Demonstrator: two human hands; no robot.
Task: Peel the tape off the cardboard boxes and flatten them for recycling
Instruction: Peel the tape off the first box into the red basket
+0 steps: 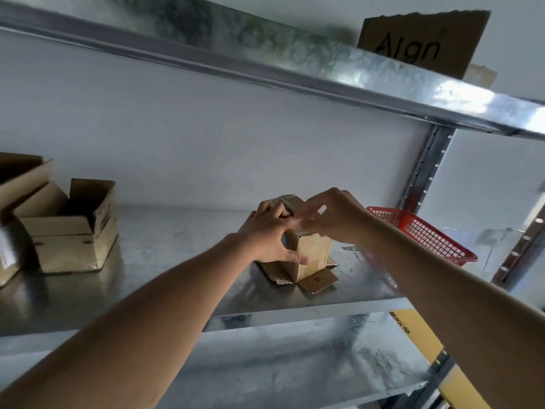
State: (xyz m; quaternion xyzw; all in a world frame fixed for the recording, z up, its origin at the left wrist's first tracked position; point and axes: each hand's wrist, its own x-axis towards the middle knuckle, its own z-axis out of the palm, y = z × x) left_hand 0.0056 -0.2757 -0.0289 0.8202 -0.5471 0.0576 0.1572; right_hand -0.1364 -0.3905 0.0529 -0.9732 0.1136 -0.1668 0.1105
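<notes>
A small cardboard box (312,255) stands on the metal shelf (165,240), near the front edge; its bottom flaps lie spread flat on the shelf, so that end looks opened already. The left hand (274,234) wraps round the box from the left side, thumb low on the front face; I think it grips there to keep the box from sliding while the other hand pulls. The right hand (330,216) is at the top of the box with its fingertips pinched together; it seems to be picking at tape there, but the picture is blurry and I cannot see the tape itself. Two more open boxes (70,231) wait at the left of the shelf, well apart from this one; they are not flat yet, so much of the job is left. A red plastic basket (424,231) sits just to the right; maybe it is for the tape bits.
</notes>
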